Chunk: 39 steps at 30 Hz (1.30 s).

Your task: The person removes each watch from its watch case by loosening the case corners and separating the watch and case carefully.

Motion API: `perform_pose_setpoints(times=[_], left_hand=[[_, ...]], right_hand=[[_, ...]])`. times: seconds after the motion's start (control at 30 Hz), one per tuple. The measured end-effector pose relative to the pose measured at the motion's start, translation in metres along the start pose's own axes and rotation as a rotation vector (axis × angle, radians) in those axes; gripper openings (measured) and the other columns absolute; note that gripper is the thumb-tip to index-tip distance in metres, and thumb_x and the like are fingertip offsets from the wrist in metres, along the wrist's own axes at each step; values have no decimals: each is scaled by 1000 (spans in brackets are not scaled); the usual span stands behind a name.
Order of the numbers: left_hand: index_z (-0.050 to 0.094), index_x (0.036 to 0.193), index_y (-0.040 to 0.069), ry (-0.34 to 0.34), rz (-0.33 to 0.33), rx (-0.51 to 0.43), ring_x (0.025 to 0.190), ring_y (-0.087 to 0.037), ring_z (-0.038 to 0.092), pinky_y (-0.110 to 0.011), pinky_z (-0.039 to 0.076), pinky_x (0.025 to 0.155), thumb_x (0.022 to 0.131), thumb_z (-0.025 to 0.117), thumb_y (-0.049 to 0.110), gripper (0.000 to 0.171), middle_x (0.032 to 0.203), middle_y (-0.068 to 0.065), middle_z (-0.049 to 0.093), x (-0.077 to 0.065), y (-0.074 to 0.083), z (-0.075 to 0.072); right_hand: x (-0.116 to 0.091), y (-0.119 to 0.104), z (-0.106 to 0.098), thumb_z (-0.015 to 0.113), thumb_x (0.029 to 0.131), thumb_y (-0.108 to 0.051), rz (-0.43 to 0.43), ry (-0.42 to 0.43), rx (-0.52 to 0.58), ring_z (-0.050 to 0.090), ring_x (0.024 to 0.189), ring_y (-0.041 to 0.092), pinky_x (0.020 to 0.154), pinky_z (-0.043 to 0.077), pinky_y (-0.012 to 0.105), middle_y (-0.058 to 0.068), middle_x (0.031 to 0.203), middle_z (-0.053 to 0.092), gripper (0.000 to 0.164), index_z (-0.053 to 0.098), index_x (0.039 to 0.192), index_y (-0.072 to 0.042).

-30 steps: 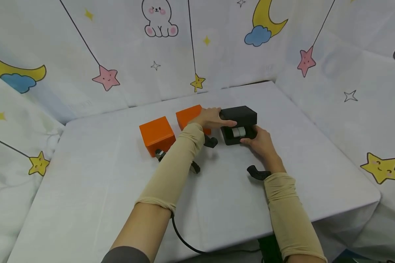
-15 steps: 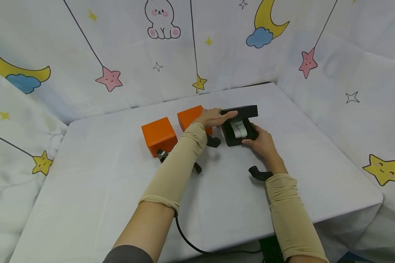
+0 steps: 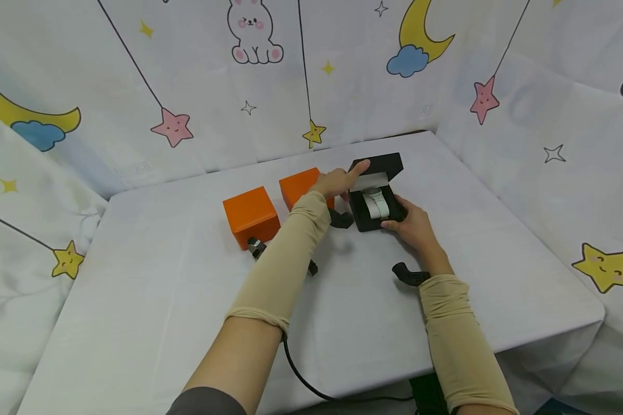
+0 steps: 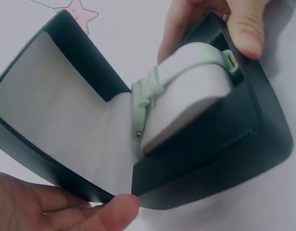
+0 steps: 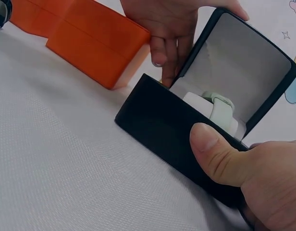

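A black watch box (image 3: 360, 218) stands on the white table with its lid (image 3: 389, 166) raised, pale lining showing. A light green-strapped watch (image 4: 198, 58) wraps round a white cushion (image 4: 193, 94) inside the base. My left hand (image 3: 336, 182) grips the lid by its side, thumb across its top; the lower fingers (image 5: 171, 60) lie near the hinge. My right hand (image 3: 413, 226) holds the base at its right front corner, its thumb (image 5: 210, 149) pressed on the front wall.
Two orange boxes (image 3: 250, 214) (image 3: 297, 183) stand left of the black box. A dark watch (image 3: 256, 246) lies before the nearer one, partly hidden by my left forearm. A black cable (image 3: 311, 387) runs near the table's front edge. Printed fabric walls (image 3: 363, 104) rise behind the table.
The lid has swung up and back from low over the base, with my left hand moving with it. The watch on its cushion is now uncovered. My right hand keeps its hold.
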<state>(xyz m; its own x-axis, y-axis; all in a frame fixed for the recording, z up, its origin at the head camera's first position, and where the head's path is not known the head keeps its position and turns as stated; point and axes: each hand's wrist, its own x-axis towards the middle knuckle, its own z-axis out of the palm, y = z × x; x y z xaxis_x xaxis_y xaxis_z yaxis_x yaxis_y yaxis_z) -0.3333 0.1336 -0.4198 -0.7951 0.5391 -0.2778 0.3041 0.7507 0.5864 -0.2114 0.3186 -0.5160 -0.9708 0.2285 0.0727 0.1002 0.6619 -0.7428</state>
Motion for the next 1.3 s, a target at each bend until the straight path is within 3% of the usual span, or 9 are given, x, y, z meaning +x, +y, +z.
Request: perform_pose_setpoints(times=[0.07, 0.3, 0.53, 0.7, 0.87, 0.97, 1.07, 1.2, 1.3], left_hand=[[51, 126, 7, 12, -20, -10, 131, -32, 25, -46, 14, 109, 66, 9, 88, 109, 82, -5, 69, 1, 1, 0], [49, 128, 9, 60, -55, -21, 120, -21, 45, -43, -2, 112, 64, 0, 88, 113, 80, -7, 70, 7, 5, 2], [43, 134, 16, -1, -109, -95, 117, -18, 47, -43, 2, 111, 63, -1, 89, 111, 82, -8, 69, 12, 9, -4], [38, 138, 20, 5, -117, -121, 107, -17, 55, -44, 0, 110, 61, -1, 90, 111, 80, -6, 67, 13, 11, -6], [31, 141, 25, -2, -109, -166, 82, -19, 65, -45, 0, 111, 64, 0, 88, 104, 115, -7, 60, 17, 13, -7], [30, 141, 23, -6, -104, -184, 74, -20, 67, -47, -3, 111, 69, -2, 84, 101, 125, -5, 54, 22, 13, -7], [29, 142, 19, -5, -101, -186, 73, -22, 68, -48, -5, 111, 72, -5, 81, 100, 125, -5, 54, 23, 14, -8], [23, 144, 18, -16, -103, -237, 78, -28, 67, -39, 15, 112, 75, -4, 78, 95, 141, -5, 40, 19, 16, -9], [19, 145, 16, -24, -112, -265, 81, -30, 67, -38, 13, 112, 77, -4, 75, 93, 146, -7, 31, 14, 17, -10]], right_hand=[[0, 0, 0, 74, 71, -37, 0, -2, 1, 28, 132, 36, 106, 24, 49, 18, 142, 33, 91, 26, 143, -10], [2, 1, -1, 74, 71, -38, -8, 2, 1, 29, 132, 36, 106, 24, 49, 18, 142, 34, 90, 27, 142, -12], [2, 1, -2, 75, 70, -36, -12, 5, -20, 30, 131, 37, 106, 24, 49, 19, 141, 35, 90, 28, 142, -11], [2, 2, -1, 76, 70, -35, -20, 4, -16, 30, 131, 36, 106, 24, 48, 19, 141, 35, 90, 29, 142, -10], [3, 3, -2, 75, 71, -36, -16, 0, -25, 29, 131, 38, 106, 23, 49, 20, 142, 33, 90, 27, 142, -10], [2, 3, -3, 75, 70, -36, -11, 2, -34, 29, 131, 38, 106, 24, 49, 20, 142, 33, 90, 28, 142, -10], [2, 3, -3, 75, 70, -38, -7, 0, -35, 29, 131, 39, 106, 24, 49, 21, 141, 33, 91, 28, 142, -10], [1, 2, -2, 74, 70, -41, 9, -11, -29, 28, 131, 38, 106, 23, 49, 20, 142, 33, 92, 26, 142, -10], [0, 1, -1, 74, 70, -41, 24, -21, -29, 27, 132, 37, 106, 23, 50, 19, 142, 32, 92, 26, 143, -11]])
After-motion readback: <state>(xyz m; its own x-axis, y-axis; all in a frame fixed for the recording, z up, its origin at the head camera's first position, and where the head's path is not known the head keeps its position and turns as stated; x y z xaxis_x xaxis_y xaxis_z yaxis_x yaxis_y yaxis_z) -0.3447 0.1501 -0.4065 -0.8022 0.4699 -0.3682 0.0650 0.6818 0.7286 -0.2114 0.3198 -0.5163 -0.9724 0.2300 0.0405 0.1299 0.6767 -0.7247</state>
